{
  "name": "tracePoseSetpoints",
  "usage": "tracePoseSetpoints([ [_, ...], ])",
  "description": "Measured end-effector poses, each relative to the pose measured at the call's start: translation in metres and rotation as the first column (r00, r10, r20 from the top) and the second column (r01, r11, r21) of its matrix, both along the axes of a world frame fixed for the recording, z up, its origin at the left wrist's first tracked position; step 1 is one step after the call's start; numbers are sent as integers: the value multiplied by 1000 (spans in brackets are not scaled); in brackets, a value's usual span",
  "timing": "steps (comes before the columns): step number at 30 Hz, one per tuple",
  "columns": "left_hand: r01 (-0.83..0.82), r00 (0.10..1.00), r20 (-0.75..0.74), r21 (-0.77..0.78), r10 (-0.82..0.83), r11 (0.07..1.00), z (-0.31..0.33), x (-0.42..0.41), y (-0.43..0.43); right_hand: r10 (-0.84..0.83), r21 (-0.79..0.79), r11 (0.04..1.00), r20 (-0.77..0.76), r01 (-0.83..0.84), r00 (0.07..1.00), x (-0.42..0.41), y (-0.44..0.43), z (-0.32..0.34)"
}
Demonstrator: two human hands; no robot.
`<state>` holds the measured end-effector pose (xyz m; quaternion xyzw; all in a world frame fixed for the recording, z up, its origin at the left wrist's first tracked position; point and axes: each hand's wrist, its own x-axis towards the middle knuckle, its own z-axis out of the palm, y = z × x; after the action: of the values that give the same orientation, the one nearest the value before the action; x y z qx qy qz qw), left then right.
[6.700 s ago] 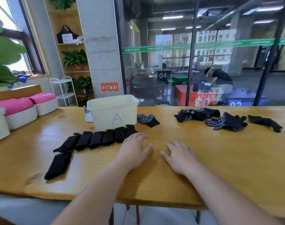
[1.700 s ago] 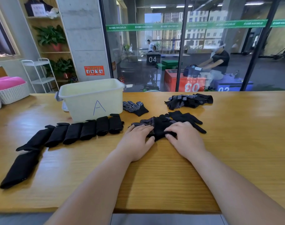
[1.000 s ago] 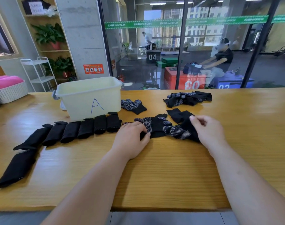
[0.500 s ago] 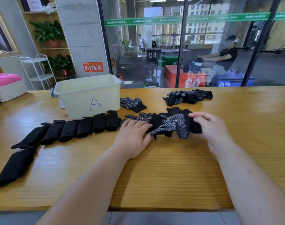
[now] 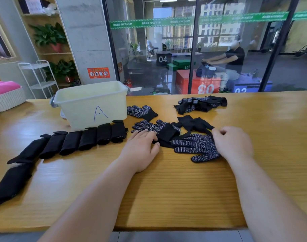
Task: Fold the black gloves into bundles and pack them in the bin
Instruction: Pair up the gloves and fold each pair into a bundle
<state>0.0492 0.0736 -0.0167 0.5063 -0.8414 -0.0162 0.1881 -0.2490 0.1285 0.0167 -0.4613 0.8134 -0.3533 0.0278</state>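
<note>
A pale bin (image 5: 89, 102) marked "A" stands on the wooden table (image 5: 175, 189). Several folded black bundles (image 5: 86, 138) lie in a row in front of it, one more (image 5: 11, 184) at the far left. My left hand (image 5: 140, 147) rests flat on a dotted black glove (image 5: 158, 130). My right hand (image 5: 233, 144) pinches the cuff end of another dotted glove (image 5: 196, 146) lying palm up. A plain black glove (image 5: 194, 124) lies just behind. One loose glove (image 5: 142, 111) sits by the bin, and a pile of gloves (image 5: 199, 104) farther back.
White baskets with pink cushions (image 5: 7, 95) stand at the table's far left. A glass wall (image 5: 201, 49) runs behind the table's back edge, with a seated person (image 5: 231, 62) beyond it. A white rack (image 5: 39, 75) and plant shelves stand left of a concrete pillar.
My right hand has turned one glove over and laid it dotted side up, nearer to me. My left hand has stayed on the other glove.
</note>
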Motion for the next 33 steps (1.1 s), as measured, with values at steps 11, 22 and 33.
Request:
tracePoseSetpoints([
  [11, 71, 995, 71, -26, -69, 997, 11, -2, 13, 557, 143, 830, -208, -539, 804, 25, 5, -3],
  [22, 83, 989, 121, -1, -82, 997, 6, -4, 7, 713, 286, 701, -300, -654, 634, 52, -3, -11],
  [33, 73, 995, 74, -86, -67, 994, 9, -4, 11, 627, 401, 775, -397, -488, 670, 69, -4, -16],
])
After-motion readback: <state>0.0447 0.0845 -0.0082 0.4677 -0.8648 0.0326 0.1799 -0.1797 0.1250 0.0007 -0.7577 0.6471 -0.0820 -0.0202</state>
